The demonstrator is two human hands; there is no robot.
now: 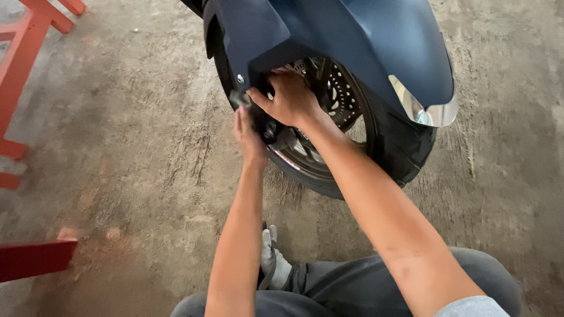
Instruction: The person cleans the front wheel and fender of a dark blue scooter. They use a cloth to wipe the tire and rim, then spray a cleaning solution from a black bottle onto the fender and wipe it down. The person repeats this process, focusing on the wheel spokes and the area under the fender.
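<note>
Grey trousers: the person's bent legs [352, 287] and a grey-white shoe [271, 258] are nearest to the camera, low on the concrete floor [135, 164].
Left hand: the left hand [248, 134] reaches up beside the wheel hub; its fingers touch a small dark part [239, 98] at the lower edge of the fender. I cannot tell if it grips this part or only presses on it.
Right hand: the right hand [289, 98] is closed around something under the fender, near the fork end; what it holds is hidden.
Wheel: the front wheel [376, 147] stands upright on the floor, with a drilled brake disc [341, 94] visible.
Fender: the dark blue fender [352, 41] covers the tyre; a bolt head [240, 78] shows just above the left hand.
Step in hand: it seems work at the fender fixing by the axle.
Next move: probably needs a steady hold with one hand while the other turns or pulls.
Far: a red metal frame [23, 64] stands at the left.
</note>
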